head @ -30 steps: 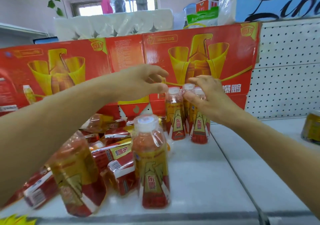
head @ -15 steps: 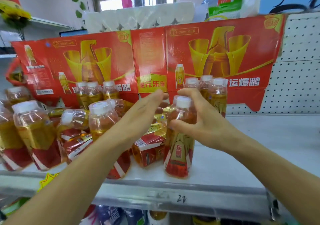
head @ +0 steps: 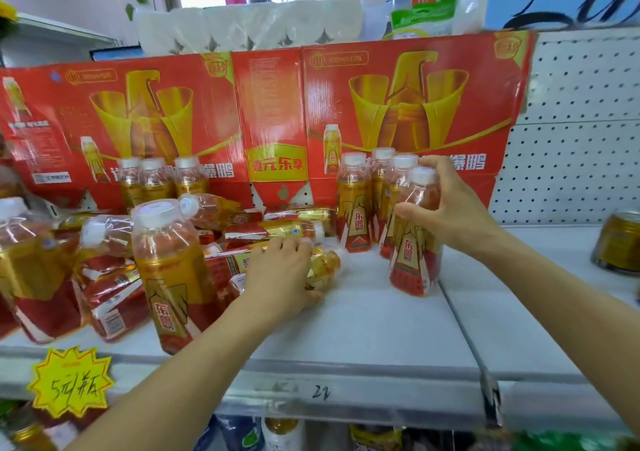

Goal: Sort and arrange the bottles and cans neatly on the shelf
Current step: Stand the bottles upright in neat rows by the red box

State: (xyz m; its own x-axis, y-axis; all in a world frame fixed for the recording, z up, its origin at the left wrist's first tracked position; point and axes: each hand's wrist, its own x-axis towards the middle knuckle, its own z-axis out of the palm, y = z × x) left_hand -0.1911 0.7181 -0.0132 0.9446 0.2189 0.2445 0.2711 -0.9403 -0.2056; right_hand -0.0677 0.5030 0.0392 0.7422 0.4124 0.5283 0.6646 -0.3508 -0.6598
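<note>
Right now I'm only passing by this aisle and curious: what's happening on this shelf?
A person is tidying energy drink bottles on a white shelf. The right hand grips an upright bottle near its top, standing it in front of an upright group by the red carton. The left hand grips a bottle lying on its side at the edge of a jumbled pile.

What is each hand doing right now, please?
Left hand: fingers curled over a lying bottle on the shelf, holding it.
Right hand: grips an upright bottle.
</note>
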